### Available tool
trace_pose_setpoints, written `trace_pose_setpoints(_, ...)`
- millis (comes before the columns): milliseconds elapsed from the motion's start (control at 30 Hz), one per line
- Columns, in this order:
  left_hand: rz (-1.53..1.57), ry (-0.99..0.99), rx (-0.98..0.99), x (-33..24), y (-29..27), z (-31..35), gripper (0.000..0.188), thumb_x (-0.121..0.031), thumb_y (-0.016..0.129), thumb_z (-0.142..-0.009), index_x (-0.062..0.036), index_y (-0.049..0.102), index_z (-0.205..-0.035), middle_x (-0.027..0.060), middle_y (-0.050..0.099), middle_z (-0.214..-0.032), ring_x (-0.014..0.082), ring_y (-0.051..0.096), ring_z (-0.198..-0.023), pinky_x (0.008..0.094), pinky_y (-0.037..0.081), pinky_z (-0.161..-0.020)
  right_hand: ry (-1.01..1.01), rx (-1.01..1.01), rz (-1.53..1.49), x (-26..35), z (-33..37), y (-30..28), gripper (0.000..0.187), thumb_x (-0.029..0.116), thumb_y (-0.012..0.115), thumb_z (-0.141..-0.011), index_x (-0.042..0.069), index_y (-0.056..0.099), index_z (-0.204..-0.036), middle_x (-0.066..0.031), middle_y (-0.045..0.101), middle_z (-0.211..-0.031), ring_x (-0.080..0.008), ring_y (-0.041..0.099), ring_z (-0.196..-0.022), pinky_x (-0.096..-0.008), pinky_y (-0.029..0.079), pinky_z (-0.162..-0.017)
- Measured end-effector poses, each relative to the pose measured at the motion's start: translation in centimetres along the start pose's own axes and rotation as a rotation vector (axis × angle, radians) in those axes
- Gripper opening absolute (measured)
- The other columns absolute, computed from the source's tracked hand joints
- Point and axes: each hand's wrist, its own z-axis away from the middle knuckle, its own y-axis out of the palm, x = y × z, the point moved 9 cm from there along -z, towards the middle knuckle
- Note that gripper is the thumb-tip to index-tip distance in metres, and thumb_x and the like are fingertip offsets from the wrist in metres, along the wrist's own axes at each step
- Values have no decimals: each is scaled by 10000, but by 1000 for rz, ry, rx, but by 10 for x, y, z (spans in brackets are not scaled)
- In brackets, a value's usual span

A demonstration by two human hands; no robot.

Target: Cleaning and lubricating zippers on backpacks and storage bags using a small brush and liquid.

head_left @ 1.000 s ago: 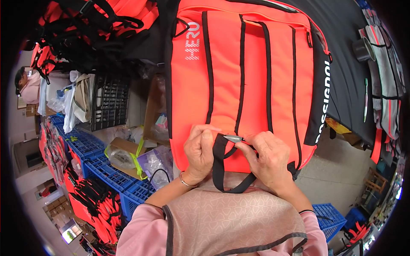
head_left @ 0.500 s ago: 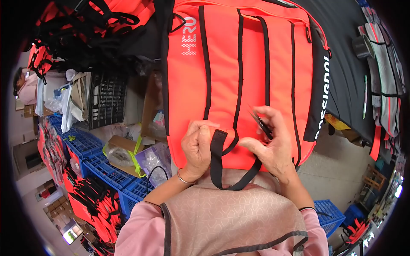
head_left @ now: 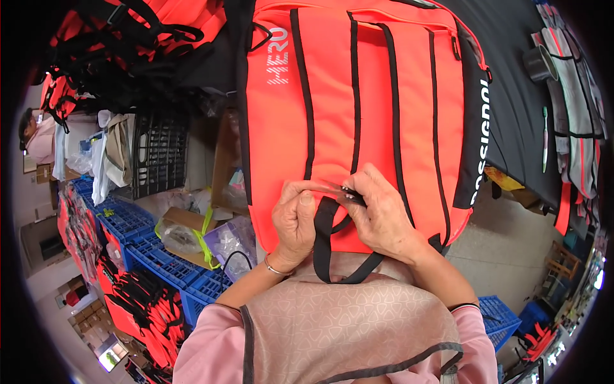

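Observation:
A bright orange-red backpack (head_left: 275,141) lies before me with its two black-edged shoulder straps (head_left: 332,115) facing up. At the lower end of the left strap, my left hand (head_left: 294,221) is closed, thumb over fingers, pinching the strap end beside the black webbing (head_left: 323,246). That webbing hangs in a loop over my apron. My right hand (head_left: 387,221) is closed round small dark thread snips (head_left: 354,196), whose pointed blades reach left to my left fingertips. Any thread between them is too fine to make out.
Black and orange bags (head_left: 153,57) are heaped at the far left. Blue crates (head_left: 163,256), a black crate (head_left: 160,150) and an open carton (head_left: 227,166) stand left. On the black-covered table to the right are a toothbrush (head_left: 545,141) and a dark cup (head_left: 540,63). One person is at the far left.
My right hand has moved left and turned inward, bringing the snips from beside the strap to my left fingertips. The left hand keeps its pinch. The backpack has shifted slightly left in view.

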Motion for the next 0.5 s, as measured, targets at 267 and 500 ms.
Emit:
trace_pose_setpoints(267,30,10,-5,5,-4,3,416,-175,416,-1035,42,610,-738,143,661,-905,166,580,-810,285,429,-700,356,-190,-738,-30,23,-41,157,168,641,-946,36,579,-886,46,497,-748,-36,442,-670,-201,370,-617)
trace_pose_setpoints(500,14,29,-5,-3,1,0,366,-130,470,-1000,38,552,-685,148,678,-932,194,575,-799,304,444,-722,316,7,-353,-18,10,0,152,89,747,-844,-16,673,-926,-51,560,-854,-95,546,-711,-268,446,-620)
